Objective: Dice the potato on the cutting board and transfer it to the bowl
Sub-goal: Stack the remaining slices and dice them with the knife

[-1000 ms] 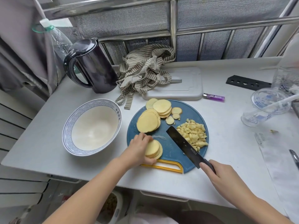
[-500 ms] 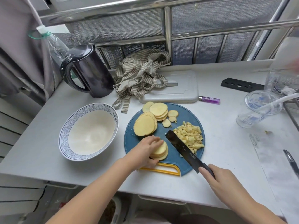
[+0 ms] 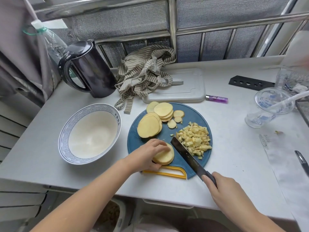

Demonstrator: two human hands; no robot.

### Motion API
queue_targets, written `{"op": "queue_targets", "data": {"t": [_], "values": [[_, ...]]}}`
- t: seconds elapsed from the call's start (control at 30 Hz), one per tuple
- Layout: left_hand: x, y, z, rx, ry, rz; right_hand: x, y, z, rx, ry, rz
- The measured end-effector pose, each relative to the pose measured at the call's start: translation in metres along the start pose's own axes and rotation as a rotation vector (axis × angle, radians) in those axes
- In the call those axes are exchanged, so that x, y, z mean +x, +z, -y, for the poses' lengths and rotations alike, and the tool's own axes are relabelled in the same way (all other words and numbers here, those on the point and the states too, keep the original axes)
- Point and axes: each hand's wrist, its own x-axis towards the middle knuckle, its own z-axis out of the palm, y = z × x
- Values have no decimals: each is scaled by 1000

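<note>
Pinning stacked potato slices (image 3: 165, 157) under curled left-hand fingers (image 3: 158, 145), right fingers (image 3: 207, 178) clamped on knife (image 3: 185, 154).

left hand (image 3: 147, 154) holds potato slices (image 3: 164, 156); right hand (image 3: 224, 190) grips knife (image 3: 189, 154).

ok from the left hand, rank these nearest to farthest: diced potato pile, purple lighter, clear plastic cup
From the left hand, holding the stack of round potato slices:
1. Pile of pale diced potato, right side of the round blue cutting board.
2. Purple plastic lighter, on the white table behind the board.
3. Clear plastic cup, lying far right.
</note>
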Motion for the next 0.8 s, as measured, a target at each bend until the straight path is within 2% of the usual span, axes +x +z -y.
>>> {"op": "queue_targets", "data": {"t": [0.1, 0.2, 0.33, 0.47, 0.63, 0.8], "values": [[3, -4, 3, -6, -10, 10, 5, 2, 6, -89, -22, -39], [1, -2, 6, -13, -103, -43, 13, 4, 12, -149, -74, -86], [0, 1, 7, -54, -155, -57, 18, 8, 15, -153, -104, -89], [2, -6, 16, -71, -135, -23, 14, 14, 10, -102, -82, -91], [5, -20, 27, 18, -75, 2, 10, 22, 12, -54, -50, -56], [13, -22, 24, 259, -28, 81, 9, 19, 13, -52, -35, -35]]}}
